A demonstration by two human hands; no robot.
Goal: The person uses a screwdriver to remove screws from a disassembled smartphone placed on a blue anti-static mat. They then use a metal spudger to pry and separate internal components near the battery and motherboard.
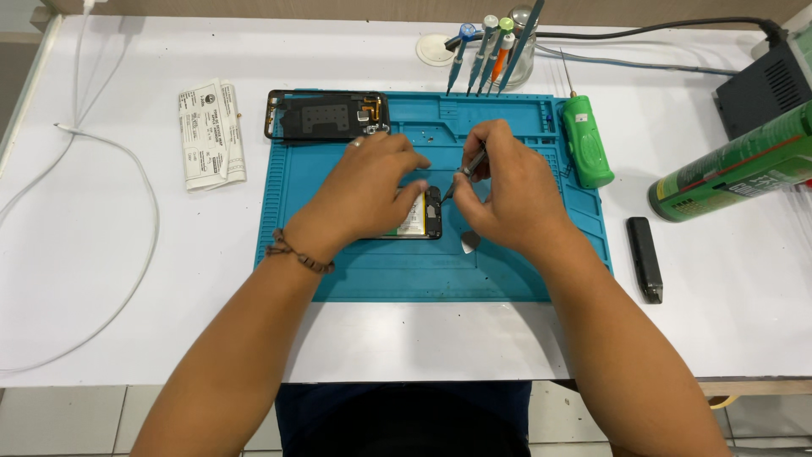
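While the left hand point(372, 190) lies flat over the opened smartphone with its pale battery showing point(420, 222), pressing it down onto the teal silicone repair mat point(397, 271), the right hand point(507, 190) holds a slim metal-tipped precision screwdriver point(467, 169), its grip pinched on the shaft between thumb and fingertips. The tool's tip meets the dark upper end of the phone, which sits near the middle of the mat, mostly hidden under the left palm. The left grip is spread, the fingers laid open across the phone rather than curled around it. A braided brown bracelet point(298, 254) circles the left wrist.

At the mat's far edge lies a detached black phone frame point(326, 114). Just off the mat's right side rest a green electric screwdriver point(586, 140) and a small black rectangular bar point(644, 258); a green spray can point(736, 169) lies farther right. A glass jar of screwdrivers point(499, 51) stands behind the mat. On the white counter point(101, 279) to the left sit folded printed paper slips point(211, 131) and a white cable point(127, 211).
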